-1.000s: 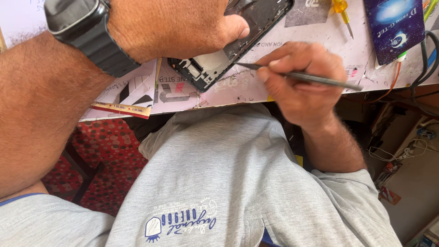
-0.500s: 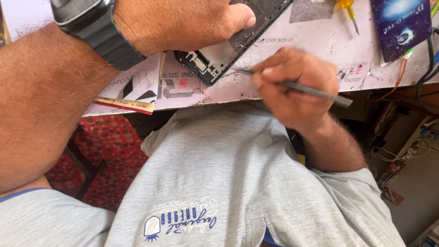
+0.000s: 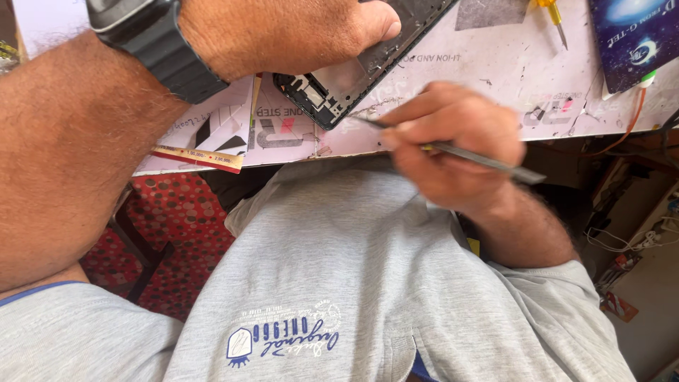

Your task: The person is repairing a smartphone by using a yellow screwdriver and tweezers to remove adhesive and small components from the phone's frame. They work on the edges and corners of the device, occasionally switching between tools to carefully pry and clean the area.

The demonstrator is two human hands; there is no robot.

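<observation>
While the opened phone (image 3: pixel 353 71) lies flat near the front edge of the bench (image 3: pixel 495 85), its black frame and bare inner parts facing up, the left hand (image 3: pixel 283 32) presses down on it from above, thumb laid along the frame's edge, fingers curled over the top (their tips run out of view). Right beside it, the right hand (image 3: pixel 453 145) is closed in a pen-style pinch around a thin metal tool (image 3: pixel 481 157), and the tool's point sits just at the phone's lower corner, touching the pink surface or very nearly so. Hard to call which! A dark watch (image 3: pixel 152 39) wraps the left wrist. Moving outward: a yellow-handled screwdriver (image 3: pixel 553 15) lies farther back on the bench, a dark blue box (image 3: pixel 636 35) rests at the far right, and a red-and-yellow strip (image 3: pixel 198 158) hangs along the bench's front edge. Below it all, a grey shirt (image 3: pixel 339 269).
</observation>
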